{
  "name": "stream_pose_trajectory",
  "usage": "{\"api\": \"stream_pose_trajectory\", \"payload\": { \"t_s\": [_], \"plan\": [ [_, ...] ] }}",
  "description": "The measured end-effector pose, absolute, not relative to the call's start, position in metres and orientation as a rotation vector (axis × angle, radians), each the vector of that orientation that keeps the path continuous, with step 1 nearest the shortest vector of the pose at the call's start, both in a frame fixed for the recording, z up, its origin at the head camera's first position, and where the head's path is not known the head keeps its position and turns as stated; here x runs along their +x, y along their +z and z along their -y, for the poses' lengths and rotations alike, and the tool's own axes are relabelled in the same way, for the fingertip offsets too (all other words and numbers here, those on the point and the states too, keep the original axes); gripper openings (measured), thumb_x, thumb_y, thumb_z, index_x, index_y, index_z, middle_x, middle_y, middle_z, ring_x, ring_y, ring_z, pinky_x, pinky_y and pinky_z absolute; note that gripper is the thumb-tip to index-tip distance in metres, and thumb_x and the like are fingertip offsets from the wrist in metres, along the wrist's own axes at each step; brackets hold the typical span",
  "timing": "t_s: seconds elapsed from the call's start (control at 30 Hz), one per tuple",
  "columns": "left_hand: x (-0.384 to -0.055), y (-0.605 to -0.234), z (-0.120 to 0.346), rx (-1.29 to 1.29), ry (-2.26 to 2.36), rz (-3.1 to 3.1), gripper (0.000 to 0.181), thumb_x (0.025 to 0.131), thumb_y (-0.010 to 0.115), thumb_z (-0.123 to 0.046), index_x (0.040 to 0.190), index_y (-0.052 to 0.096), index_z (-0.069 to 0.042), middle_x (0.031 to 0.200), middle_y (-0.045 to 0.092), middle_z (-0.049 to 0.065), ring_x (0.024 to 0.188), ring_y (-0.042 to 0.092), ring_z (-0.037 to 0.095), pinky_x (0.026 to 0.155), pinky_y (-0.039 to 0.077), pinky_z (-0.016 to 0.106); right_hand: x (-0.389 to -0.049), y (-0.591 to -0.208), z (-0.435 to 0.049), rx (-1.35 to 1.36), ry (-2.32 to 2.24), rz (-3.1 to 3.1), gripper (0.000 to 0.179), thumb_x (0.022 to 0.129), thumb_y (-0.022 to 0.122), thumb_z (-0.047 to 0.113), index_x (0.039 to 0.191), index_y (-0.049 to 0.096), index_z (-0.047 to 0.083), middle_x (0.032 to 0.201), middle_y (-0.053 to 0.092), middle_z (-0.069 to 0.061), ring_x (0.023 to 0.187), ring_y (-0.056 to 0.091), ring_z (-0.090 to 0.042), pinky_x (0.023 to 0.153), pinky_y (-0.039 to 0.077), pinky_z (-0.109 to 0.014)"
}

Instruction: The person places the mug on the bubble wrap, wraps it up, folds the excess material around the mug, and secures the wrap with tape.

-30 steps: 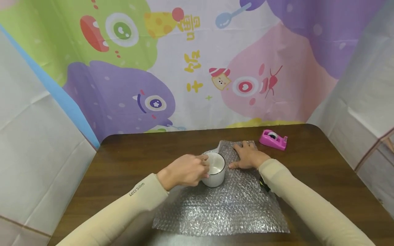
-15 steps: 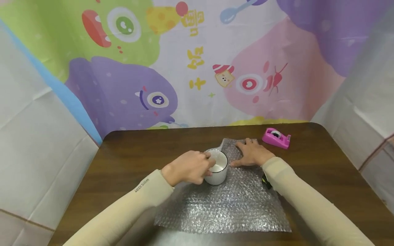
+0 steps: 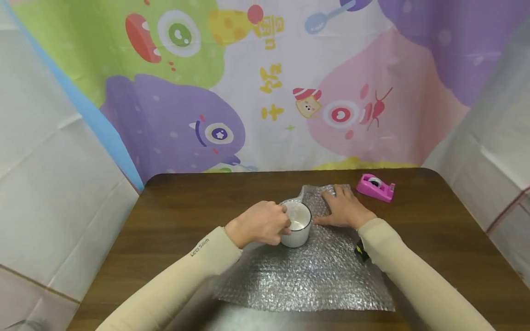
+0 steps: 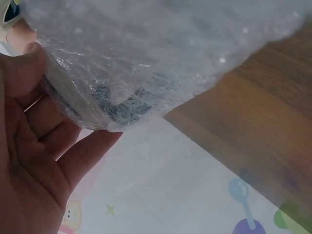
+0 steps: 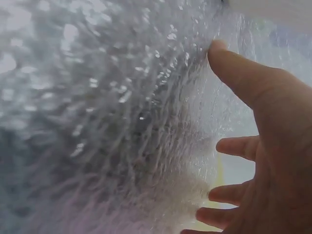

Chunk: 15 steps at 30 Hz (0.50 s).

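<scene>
A white mug point(image 3: 300, 236) with a dark rim stands upright on a sheet of bubble wrap point(image 3: 306, 282), in the head view. At its left side my left hand point(image 3: 264, 224) grips the rim, fingers curled, with bubble wrap between. The left wrist view shows thumb and fingers of the left hand point(image 4: 39, 141) around wrap-covered edges point(image 4: 87, 97). Just right of the mug, my right hand point(image 3: 343, 209) rests on the wrap with fingers spread. The right wrist view has the straight fingers of the right hand point(image 5: 278, 117) beside bubble wrap point(image 5: 122, 112).
A pink tape dispenser point(image 3: 376, 187) stands at the back right of the brown wooden table point(image 3: 198, 193). Partly under my right forearm is a small black-and-yellow object point(image 3: 361, 251). A cartoon-printed curtain point(image 3: 265, 138) hangs behind the table.
The head view has shifted slightly, so everything sits a little further right. Both hands keep almost the same places on the mug and the bubble wrap.
</scene>
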<state>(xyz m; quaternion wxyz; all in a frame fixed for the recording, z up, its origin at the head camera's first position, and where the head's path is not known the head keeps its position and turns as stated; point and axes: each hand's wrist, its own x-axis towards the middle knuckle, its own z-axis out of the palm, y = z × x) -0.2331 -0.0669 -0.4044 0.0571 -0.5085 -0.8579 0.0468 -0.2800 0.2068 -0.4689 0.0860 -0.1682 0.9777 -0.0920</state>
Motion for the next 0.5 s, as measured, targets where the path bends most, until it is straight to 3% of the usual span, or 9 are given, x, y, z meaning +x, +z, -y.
{"api": "stream_pose_trajectory", "payload": {
  "t_s": [0.17,0.5],
  "plan": [
    [-0.233,-0.406,0.066,-1.521,0.113,2.619,0.041,0.096,0.068,-0.032,0.059,0.055,-0.023,0.067,0.054,-0.005,0.055,0.044,0.008,0.06,0.054,0.032,-0.265,-0.466,-0.213,-0.585,-0.298,-2.974,0.087,0.087,0.077,0.053,0.149,0.048,0.0,0.16,0.021,-0.04,0.147,0.021,-0.062,0.117,0.024,-0.072],
    [-0.23,-0.406,0.066,-1.521,0.092,2.648,0.05,0.096,0.07,-0.029,0.056,0.04,-0.024,0.065,0.036,-0.008,0.058,0.033,0.008,0.057,0.046,0.028,-0.223,-0.457,-0.234,-0.973,-0.254,-2.987,0.081,0.088,0.081,0.039,0.149,0.047,-0.001,0.147,0.042,-0.038,0.137,0.041,-0.06,0.107,0.041,-0.07]
  ]
}}
